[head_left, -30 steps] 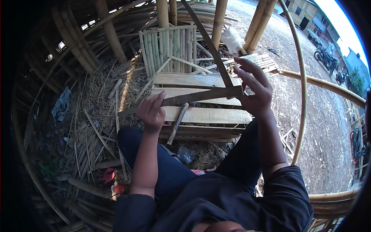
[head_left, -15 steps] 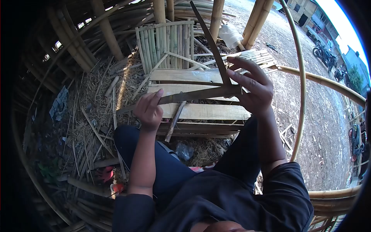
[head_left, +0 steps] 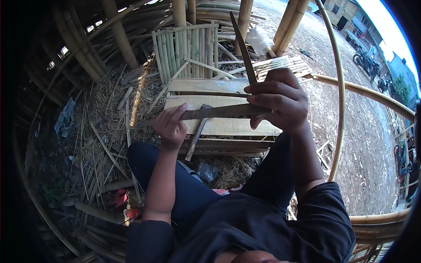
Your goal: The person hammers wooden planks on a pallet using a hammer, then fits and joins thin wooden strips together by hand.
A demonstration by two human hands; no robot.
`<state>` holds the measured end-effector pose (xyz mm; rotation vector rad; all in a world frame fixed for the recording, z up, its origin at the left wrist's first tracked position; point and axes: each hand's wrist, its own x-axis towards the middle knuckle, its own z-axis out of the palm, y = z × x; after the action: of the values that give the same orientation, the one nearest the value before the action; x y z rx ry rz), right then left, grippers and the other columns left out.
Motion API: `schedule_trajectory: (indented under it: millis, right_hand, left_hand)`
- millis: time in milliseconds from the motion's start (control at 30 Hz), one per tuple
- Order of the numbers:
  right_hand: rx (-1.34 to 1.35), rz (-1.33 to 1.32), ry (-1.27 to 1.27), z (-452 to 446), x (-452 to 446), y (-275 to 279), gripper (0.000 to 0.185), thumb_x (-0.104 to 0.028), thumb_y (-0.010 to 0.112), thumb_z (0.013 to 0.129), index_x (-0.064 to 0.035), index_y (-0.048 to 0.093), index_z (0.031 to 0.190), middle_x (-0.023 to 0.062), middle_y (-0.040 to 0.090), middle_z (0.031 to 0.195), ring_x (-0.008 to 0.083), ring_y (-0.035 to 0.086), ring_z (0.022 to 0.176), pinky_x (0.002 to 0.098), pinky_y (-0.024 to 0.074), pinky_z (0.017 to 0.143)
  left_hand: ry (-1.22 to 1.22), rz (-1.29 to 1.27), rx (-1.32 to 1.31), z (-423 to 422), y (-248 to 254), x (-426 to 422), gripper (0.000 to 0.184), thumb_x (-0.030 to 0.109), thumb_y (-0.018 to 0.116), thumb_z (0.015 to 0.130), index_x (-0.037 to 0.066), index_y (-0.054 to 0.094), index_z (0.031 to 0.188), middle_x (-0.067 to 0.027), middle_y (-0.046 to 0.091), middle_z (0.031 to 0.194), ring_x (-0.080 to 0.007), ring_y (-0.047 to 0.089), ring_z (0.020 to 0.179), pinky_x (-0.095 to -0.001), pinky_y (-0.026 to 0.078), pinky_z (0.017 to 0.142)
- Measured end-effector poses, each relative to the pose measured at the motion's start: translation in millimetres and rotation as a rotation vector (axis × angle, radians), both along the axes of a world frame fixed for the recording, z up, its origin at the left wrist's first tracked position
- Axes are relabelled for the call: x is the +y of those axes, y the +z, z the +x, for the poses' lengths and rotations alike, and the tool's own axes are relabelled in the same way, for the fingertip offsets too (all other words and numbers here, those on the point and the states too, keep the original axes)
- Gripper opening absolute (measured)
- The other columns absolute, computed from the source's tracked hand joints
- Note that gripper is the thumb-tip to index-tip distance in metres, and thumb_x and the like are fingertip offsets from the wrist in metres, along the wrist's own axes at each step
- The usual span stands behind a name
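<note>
My left hand (head_left: 170, 126) pinches a long dark flat strip (head_left: 215, 112), whose thin end sticks out to the left. My right hand (head_left: 283, 101) is closed on the same strip at its right end, where a second dark strip (head_left: 244, 52) meets it and slants up and away. The fingers hide the joint, so I cannot tell whether both are one bent piece. Beneath the strips lies a bench of pale planks (head_left: 232, 126). A short stick with a dark head (head_left: 197, 135) leans across its front edge.
Behind the bench stands a bamboo slat panel (head_left: 186, 52). Bamboo posts (head_left: 291, 26) rise at the back, and a curved pole (head_left: 340, 96) stands right of my arm. Split bamboo scraps (head_left: 105, 147) litter the left ground. Motorbikes (head_left: 368, 65) are parked far right.
My right fingers have folded down over the joint of the strips. The upright strip's visible tip has come lower and to the right. My left hand keeps its pinch; the view has shifted slightly.
</note>
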<state>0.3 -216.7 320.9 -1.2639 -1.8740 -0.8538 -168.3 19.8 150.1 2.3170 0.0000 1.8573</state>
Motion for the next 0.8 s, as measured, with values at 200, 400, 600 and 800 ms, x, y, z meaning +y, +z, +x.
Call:
schedule_trajectory:
  millis: [200,400,600,800]
  right_hand:
    - [0.083,-0.052,0.002,-6,0,-1,0.041,-0.029,0.09,0.062,-0.0138,0.076,0.098,-0.0021,0.075,0.093,0.0216,0.065,0.085,0.0356,0.0538,0.075]
    - [0.29,-0.075,-0.064,-12,10,-1,0.04,-0.014,0.088,0.069,-0.008,0.076,0.106,0.0022,0.076,0.095,0.0209,0.069,0.086,0.0345,0.0566,0.074]
    - [0.403,-0.1,-0.046,-11,25,2,0.039,-0.004,0.085,0.076,-0.0056,0.075,0.114,0.0062,0.076,0.095,0.0204,0.072,0.086,0.0341,0.0584,0.074]
    - [0.41,-0.132,-0.013,-14,33,12,0.042,-0.005,0.085,0.077,-0.0075,0.075,0.118,0.006,0.076,0.097,0.0191,0.071,0.085,0.0329,0.0582,0.075]
  left_hand:
    - [-0.056,-0.057,0.003,5,-4,1,0.045,-0.014,0.058,0.079,0.007,0.07,0.117,-0.0124,0.073,0.092,-0.0312,0.071,0.078,-0.0401,0.056,0.068]
    - [-0.176,-0.221,0.067,14,-17,-5,0.024,-0.002,0.061,0.094,0.001,0.068,0.117,-0.0137,0.073,0.094,-0.0258,0.073,0.082,-0.0362,0.058,0.073]
    - [-0.463,-0.523,0.107,26,-34,-1,0.02,0.007,0.058,0.104,-0.002,0.068,0.119,-0.0134,0.075,0.1,-0.018,0.073,0.081,-0.0308,0.059,0.076]
    - [-0.515,-0.612,0.113,22,-30,3,0.022,0.01,0.058,0.105,-0.005,0.067,0.118,-0.0127,0.075,0.099,-0.0161,0.071,0.083,-0.0299,0.057,0.079]
